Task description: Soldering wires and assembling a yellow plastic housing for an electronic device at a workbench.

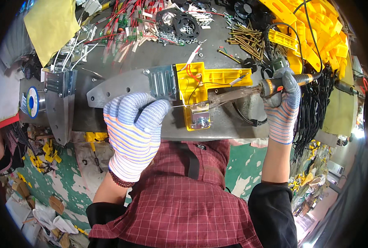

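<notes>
My right hand (283, 105), in a striped glove, is closed round the black and orange handle of a soldering iron (268, 87). The iron points left, its tip at the terminals of a small metal-cased switch (201, 119). That switch sits in a yellow plastic handle housing (228, 77) with thin red and black wires in it. A grey metal blade-shaped plate (118, 86) joins the housing's left side. My left hand (134, 122), gloved too, pinches a thin solder wire (180, 106) that reaches toward the iron's tip. Whether the wire touches the tip is too small to tell.
A solder spool (32, 102) and another metal plate assembly (60, 103) stand at the left. Wires, nuts and brass screws (247, 41) lie along the back. Yellow housings (322, 33) are heaped at the far right, above black cables (314, 109).
</notes>
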Demonstrator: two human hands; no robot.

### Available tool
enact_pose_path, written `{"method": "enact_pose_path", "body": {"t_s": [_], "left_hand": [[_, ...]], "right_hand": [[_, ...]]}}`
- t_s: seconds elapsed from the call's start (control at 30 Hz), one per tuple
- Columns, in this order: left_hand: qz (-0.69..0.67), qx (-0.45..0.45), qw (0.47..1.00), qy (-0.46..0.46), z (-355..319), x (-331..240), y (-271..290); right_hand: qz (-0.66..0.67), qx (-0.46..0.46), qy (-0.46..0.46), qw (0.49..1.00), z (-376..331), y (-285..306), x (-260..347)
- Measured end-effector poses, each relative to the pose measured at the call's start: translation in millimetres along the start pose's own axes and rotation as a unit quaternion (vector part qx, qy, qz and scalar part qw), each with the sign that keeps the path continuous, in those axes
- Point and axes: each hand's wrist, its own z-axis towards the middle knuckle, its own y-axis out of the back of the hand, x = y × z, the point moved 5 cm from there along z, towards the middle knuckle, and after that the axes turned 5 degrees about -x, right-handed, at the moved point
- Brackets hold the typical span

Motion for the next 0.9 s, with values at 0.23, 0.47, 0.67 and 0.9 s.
{"method": "enact_pose_path", "body": {"t_s": [0.23, 0.47, 0.67, 0.9], "left_hand": [[0.014, 0.007, 1.000, 0.016, -2.2, 3.9, -5.5], [0.016, 0.010, 1.000, 0.002, -1.9, 3.0, -5.8], [0.010, 0.021, 1.000, -0.004, -1.8, 2.5, -7.8], [-0.001, 0.041, 0.999, -0.011, -0.2, -0.1, -10.0]], "right_hand": [[-0.005, -0.006, -0.027, 1.000, -3.2, -0.5, 0.0], [-0.022, -0.008, -0.014, 1.000, -4.0, -1.1, 1.3], [-0.004, -0.008, -0.014, 1.000, -2.7, 2.9, 2.3], [-0.031, 0.008, 0.010, 0.999, -5.1, -2.9, 5.7]]}}
